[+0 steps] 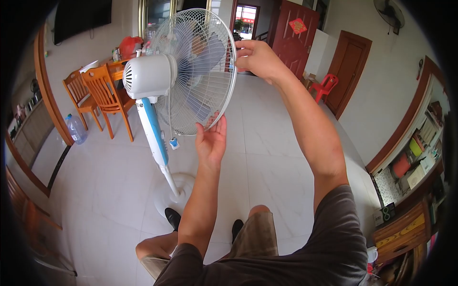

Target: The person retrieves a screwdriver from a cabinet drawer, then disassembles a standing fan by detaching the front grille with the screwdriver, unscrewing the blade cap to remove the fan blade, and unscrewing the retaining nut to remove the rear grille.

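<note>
A white and blue pedestal fan (pixel 151 76) stands before me, its head turned to the right. Grey blades show through the round wire fan guard (pixel 200 71). At the guard's lower edge, my left hand (pixel 211 143) grips the rim between thumb and fingers, palm up. Higher up, the fingers of my right hand (pixel 260 59) are closed on the guard's right rim. A blue and white plug (pixel 174 143) dangles from a cord beside the fan's pole (pixel 155 136). The round white base (pixel 161 202) rests on the floor, partly hidden by my left arm and foot.
Wooden chairs (pixel 102 90) stand by a table behind the fan at left. A large plastic bottle (pixel 75 128) is on the tiled floor near a doorway. At right are a red plastic chair (pixel 325 86) and a wooden cabinet (pixel 400 233).
</note>
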The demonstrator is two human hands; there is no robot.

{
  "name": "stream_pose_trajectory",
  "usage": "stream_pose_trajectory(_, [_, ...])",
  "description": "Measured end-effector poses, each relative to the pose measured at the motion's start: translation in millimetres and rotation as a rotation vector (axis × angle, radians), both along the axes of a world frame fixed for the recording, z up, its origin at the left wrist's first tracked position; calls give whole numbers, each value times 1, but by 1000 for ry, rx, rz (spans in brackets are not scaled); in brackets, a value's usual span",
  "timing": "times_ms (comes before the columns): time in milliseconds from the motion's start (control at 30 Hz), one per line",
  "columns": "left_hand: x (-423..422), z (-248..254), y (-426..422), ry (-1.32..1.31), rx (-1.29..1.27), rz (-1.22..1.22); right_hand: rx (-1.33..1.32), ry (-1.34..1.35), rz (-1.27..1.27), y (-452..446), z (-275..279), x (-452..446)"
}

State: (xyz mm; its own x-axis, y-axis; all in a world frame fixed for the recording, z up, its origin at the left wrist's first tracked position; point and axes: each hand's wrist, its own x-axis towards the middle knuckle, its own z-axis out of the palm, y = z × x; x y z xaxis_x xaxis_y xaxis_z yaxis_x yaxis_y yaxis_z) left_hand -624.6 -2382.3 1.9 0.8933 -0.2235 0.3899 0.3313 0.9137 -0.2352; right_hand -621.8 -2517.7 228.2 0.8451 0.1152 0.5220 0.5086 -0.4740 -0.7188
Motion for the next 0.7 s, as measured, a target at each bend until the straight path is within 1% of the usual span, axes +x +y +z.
stream_pose_trajectory(133, [0,1,3,57,16,2,-2,20,24,-1,1,-5])
stream_pose_trajectory(267, [1,-2,7,37,40,8,-120,104,-94,0,25,0])
stream_pose_trajectory(300, [2,-3,7,37,45,9,-194,79,-149,3,32,4])
stream_pose_trajectory(400, [2,-6,7,19,51,1,-145,-166,-240,7,30,42])
stream_pose_trajectory(433, [1,-6,7,12,50,-2,-137,-184,-246,8,31,46])
stream_pose_trajectory(533, [-2,-4,11,0,73,4,-38,-5,-106,17,38,40])
stream_pose_trajectory(700, [-2,-5,13,3,112,21,-2,35,-76,21,38,31])
